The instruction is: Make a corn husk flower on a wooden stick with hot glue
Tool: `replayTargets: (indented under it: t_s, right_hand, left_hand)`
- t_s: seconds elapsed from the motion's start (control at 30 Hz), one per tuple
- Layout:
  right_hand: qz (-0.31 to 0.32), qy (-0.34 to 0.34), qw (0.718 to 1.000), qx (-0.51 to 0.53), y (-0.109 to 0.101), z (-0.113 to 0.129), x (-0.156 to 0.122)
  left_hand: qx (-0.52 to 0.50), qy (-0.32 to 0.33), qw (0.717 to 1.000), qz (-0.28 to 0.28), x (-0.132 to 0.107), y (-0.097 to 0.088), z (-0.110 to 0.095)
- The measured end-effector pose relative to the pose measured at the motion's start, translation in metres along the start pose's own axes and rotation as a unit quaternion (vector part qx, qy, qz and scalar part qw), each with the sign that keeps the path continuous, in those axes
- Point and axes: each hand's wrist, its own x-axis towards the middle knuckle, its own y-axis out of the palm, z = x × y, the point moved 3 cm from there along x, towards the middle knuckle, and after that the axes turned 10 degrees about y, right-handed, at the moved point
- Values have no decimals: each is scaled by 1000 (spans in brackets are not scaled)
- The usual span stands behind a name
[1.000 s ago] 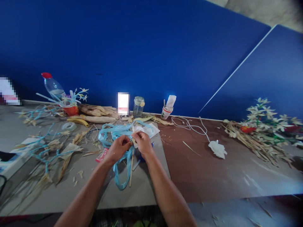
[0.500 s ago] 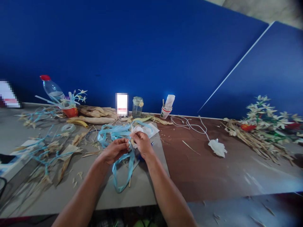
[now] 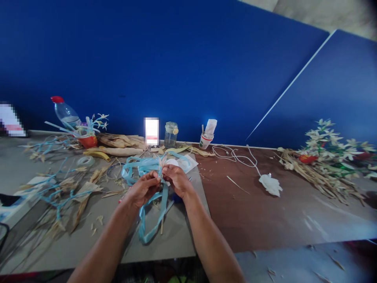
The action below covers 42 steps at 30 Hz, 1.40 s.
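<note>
From the head cam: the left hand has the shiny, flat blue ribbon pinched between thumb and fingers, and the right hand is nipping a thin pale piece right beside it, though the exact contact is tiny and fuzzy. The ribbon is smooth and floppy, looping down over the grey part of the table, with more of it in loose coils just behind the hands.

Off to the left are skinny twigs wrapped in blue with papery dry bits, plus a round tape roll. Along the back there's wrinkly tan husk, a clear jar and a paper cup. Over right: a white cable, crumpled tissue and spiky white flowers. The ribbon coils and husk crowd the space between hands and jar.
</note>
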Motion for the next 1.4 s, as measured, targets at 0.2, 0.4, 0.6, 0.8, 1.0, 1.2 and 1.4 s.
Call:
replayTargets:
  t_s: [0.2,0.4,0.6,0.8,1.0,1.2,1.4]
  right_hand:
    - [-136,-18,985,-102,-4,-9,4]
    - [-97,2,995,8,-4,-9,3]
    - [-6,40,994,100,3,-9,-1]
    - [-72,56,996,15,0,-16,4]
    - [-118,45,992,3,-6,-17,6]
    - [-36,56,994,91,-4,-12,4]
    - [8,25,994,107,0,-7,2]
  left_hand:
    - [100,58,993,-15,3,1,0]
    - [43,-34,998,22,3,-1,3]
    - [26,-43,997,50,-1,0,-1]
    - [144,45,988,-16,3,-2,0]
    - [112,19,994,-3,3,-2,3]
    - [-27,-41,997,65,-4,7,0]
    - [-75,-48,992,91,-5,9,4]
